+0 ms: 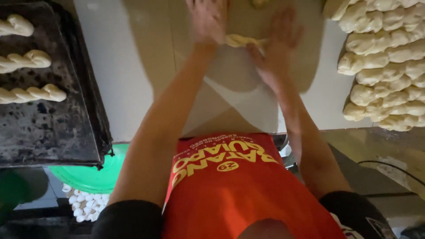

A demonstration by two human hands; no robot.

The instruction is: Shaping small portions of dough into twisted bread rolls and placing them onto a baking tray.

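dough piece: twisted strip (242, 40), far centre of the white tabletop (124, 66), lying between both hands
left hand: (208, 20) flat on the strip's left end, fingers spread, pressing, not clenched
right hand: (276, 46) palm down on the strip's right end, fingers spread, grip released
dark tray: (53, 128) left edge, three twisted dough pieces (31, 59) on it
dough pile: (387, 62) right, many twisted pieces stacked close
green basin: (93, 175) near left, below the tray

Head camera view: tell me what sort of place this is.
Most likely a bakery or a kitchen work area. Both hands, left hand and right hand, work a twisted dough piece on a pale table. A dark baking tray holds shaped twists, and a pile of dough pieces waits alongside.
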